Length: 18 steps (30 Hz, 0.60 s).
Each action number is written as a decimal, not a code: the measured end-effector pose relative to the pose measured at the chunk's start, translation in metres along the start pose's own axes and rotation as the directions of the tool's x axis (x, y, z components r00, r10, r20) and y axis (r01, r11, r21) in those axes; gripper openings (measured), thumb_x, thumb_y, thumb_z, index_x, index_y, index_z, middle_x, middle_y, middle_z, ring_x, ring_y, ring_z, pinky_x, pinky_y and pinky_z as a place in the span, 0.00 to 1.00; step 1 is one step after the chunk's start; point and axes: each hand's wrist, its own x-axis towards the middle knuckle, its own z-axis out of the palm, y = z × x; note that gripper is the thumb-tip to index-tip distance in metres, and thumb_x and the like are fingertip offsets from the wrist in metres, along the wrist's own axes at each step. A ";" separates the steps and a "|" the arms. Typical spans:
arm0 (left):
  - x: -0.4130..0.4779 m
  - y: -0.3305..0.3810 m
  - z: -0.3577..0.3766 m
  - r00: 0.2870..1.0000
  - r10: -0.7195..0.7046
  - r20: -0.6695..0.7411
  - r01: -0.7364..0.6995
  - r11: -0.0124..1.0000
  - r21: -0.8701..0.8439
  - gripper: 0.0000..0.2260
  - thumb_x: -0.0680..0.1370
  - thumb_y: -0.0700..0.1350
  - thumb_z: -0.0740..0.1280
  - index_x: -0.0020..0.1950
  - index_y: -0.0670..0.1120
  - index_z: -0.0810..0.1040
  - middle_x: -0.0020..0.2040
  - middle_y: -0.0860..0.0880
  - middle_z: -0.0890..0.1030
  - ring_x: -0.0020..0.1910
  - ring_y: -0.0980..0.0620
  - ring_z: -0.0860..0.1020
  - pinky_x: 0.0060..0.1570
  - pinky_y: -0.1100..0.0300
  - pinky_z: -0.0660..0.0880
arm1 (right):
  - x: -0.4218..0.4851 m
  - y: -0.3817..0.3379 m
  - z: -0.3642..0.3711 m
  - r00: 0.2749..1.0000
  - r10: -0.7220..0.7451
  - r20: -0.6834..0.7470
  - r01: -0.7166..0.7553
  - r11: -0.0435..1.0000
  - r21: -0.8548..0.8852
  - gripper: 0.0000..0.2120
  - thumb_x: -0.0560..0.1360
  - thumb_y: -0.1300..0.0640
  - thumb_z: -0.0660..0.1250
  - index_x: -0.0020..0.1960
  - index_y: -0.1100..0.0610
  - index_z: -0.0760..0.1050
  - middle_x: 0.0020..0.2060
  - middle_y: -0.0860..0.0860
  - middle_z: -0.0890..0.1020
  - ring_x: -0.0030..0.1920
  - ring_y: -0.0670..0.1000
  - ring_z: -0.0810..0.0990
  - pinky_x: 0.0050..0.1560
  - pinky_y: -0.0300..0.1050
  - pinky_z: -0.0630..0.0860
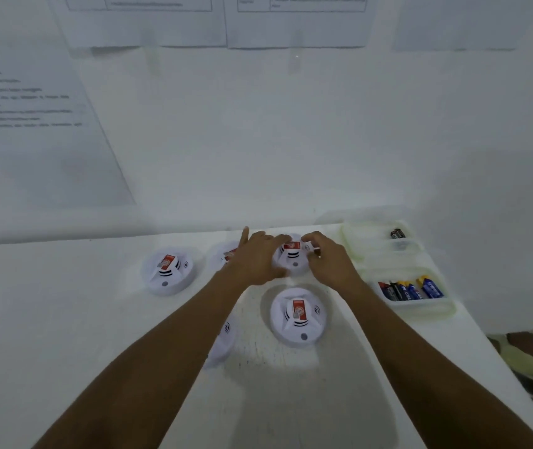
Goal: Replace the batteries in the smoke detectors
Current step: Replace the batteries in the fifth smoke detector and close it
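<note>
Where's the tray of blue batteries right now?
Head view: the battery tray sits at the table's right edge, just right of the right hand, in front of the other white trays.

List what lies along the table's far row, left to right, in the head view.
From the left: left detector → left hand → middle detector → right hand → battery tray.
</note>
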 end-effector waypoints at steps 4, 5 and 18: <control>-0.001 0.003 -0.002 0.998 0.013 -0.062 -0.021 0.990 -0.140 0.32 0.73 0.54 0.74 0.73 0.50 0.67 0.67 0.47 0.75 0.69 0.47 0.69 0.74 0.47 0.49 | -0.004 0.005 -0.007 1.000 0.004 -0.015 -0.002 0.992 0.129 0.17 0.76 0.69 0.62 0.61 0.55 0.75 0.56 0.54 0.81 0.50 0.50 0.80 0.42 0.29 0.72; -0.005 0.002 -0.005 0.995 0.017 -0.097 -0.040 0.969 -0.244 0.31 0.72 0.52 0.75 0.73 0.49 0.68 0.67 0.46 0.75 0.68 0.47 0.70 0.73 0.50 0.54 | -0.007 0.004 -0.011 1.000 -0.013 -0.015 0.016 0.987 0.160 0.17 0.75 0.68 0.65 0.61 0.54 0.75 0.55 0.52 0.82 0.51 0.50 0.81 0.43 0.29 0.73; -0.078 0.015 -0.034 0.934 -0.176 -0.312 -0.096 0.717 -0.691 0.23 0.75 0.61 0.68 0.67 0.52 0.75 0.57 0.57 0.81 0.53 0.61 0.79 0.57 0.62 0.75 | -0.059 -0.025 -0.041 0.888 -0.410 -0.208 0.411 0.911 -0.040 0.23 0.76 0.51 0.71 0.68 0.51 0.70 0.48 0.47 0.85 0.46 0.44 0.82 0.50 0.37 0.75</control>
